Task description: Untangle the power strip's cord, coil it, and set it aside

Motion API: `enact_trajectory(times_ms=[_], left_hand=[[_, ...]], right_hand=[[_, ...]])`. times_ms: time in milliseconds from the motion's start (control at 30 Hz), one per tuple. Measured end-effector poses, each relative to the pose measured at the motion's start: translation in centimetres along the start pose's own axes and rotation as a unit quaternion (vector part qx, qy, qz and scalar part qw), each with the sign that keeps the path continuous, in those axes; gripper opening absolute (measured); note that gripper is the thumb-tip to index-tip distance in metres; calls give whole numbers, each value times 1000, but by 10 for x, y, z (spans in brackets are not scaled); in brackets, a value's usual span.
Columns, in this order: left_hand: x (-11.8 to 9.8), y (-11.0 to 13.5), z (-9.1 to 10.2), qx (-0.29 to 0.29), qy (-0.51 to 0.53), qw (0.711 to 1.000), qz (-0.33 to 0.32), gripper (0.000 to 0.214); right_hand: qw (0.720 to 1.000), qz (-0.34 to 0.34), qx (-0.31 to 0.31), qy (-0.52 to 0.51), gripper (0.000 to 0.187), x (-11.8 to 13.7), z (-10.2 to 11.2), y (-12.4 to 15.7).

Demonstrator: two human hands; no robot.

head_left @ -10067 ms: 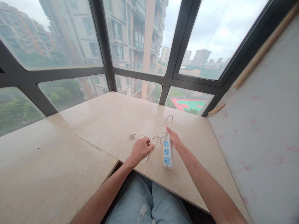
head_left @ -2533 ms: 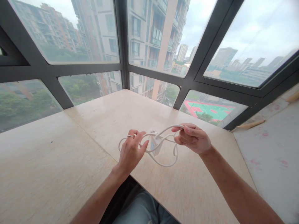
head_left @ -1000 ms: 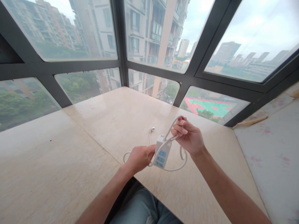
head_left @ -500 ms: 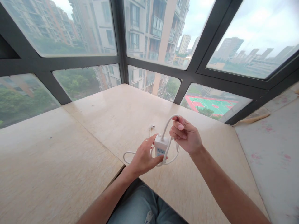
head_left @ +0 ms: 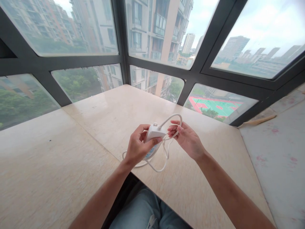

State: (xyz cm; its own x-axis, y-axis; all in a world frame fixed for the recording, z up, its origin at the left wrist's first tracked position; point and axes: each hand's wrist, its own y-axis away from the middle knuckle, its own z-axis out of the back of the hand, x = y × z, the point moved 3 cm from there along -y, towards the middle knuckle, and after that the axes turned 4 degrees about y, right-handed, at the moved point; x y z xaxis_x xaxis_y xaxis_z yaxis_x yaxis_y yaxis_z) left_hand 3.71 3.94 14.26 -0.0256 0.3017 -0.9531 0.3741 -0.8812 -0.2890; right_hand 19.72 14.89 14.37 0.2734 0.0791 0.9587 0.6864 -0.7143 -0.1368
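Observation:
My left hand (head_left: 139,144) grips a white power strip (head_left: 155,133), thumb on the near side and fingers behind. The strip is tilted, its narrow end facing up and right, and part of a bluish label shows below my thumb. From that end a thick white cord (head_left: 170,116) arches over to my right hand (head_left: 187,136). My right thumb and fingers hold the cord beside the strip, the other fingers loosely curled. More cord hangs in loops under both hands, and some lies behind my left wrist. Most of the strip's body is hidden by my left hand.
A pale marble-patterned ledge (head_left: 100,121) with a seam spreads around the hands. Dark window frames (head_left: 152,62) border it at the back. A flowered wall (head_left: 281,152) stands on the right. My legs (head_left: 140,210) are below the ledge's near edge.
My left hand has lifted the strip up and left and tilted it over. My right hand has shifted slightly left and down along the cord, its fingers looser. The loops have swung lower.

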Motion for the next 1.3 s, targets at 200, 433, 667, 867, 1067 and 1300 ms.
enact_trajectory(times_ms=[200, 433, 667, 867, 1067, 1300], left_hand=[[-26, -11, -4, -12, 2, 998, -59, 46], [-35, -30, -1, -5, 164, 984, 72, 46], [-33, -31, -10, 21, 168, 970, 176, 48], [-12, 9, -49, -64, 184, 965, 177, 47], [3, 37, -77, -35, 143, 973, 175, 40], [25, 29, 4, -59, -323, 944, -25, 39]], right_hand=[[993, 5, 10, 116, 39, -11, -7, 9], [974, 50, 46, 215, 58, -28, -18, 22], [991, 6, 2, 135, 82, -61, -27, 34], [999, -15, 28, 3, 69, -21, -39, 62], [978, -97, -34, 182, 80, -20, -19, 85], [930, -68, -58, 356, 88, -5, 27, 108]])
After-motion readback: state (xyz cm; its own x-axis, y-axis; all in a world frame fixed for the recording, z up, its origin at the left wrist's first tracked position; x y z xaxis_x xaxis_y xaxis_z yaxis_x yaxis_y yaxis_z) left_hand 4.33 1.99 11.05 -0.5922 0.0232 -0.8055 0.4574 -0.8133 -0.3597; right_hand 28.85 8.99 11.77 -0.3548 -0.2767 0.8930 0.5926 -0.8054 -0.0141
